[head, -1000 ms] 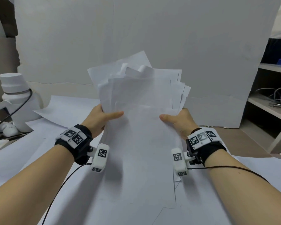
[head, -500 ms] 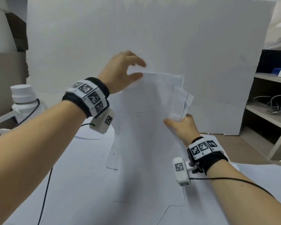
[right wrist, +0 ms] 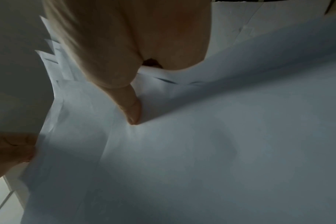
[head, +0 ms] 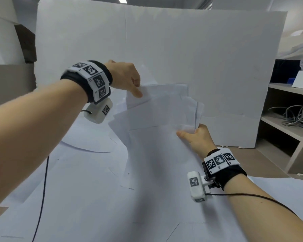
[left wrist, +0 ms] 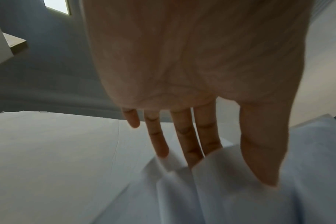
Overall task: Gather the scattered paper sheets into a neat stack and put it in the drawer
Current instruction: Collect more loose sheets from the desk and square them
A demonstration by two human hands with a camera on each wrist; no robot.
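An uneven stack of white paper sheets (head: 157,119) stands upright on the paper-covered table (head: 77,198), its edges fanned out at the top and right. My left hand (head: 138,88) is at the stack's top left corner, thumb on the front sheet and fingers behind. In the left wrist view the fingers (left wrist: 184,136) run straight down behind a sheet edge of the stack (left wrist: 220,189). My right hand (head: 191,132) grips the stack's right edge, thumb (right wrist: 132,112) pressed on the front sheet (right wrist: 201,136). No drawer is in view.
A large white board (head: 182,58) stands behind the table. At the right is an open shelf (head: 287,130) with a bundle of grey cables (head: 297,114). A black cable (head: 44,198) hangs from my left wrist across the table.
My left hand let go of the stack's left edge, rose above it, and now holds the top left corner. My right hand has kept its grip on the right edge.
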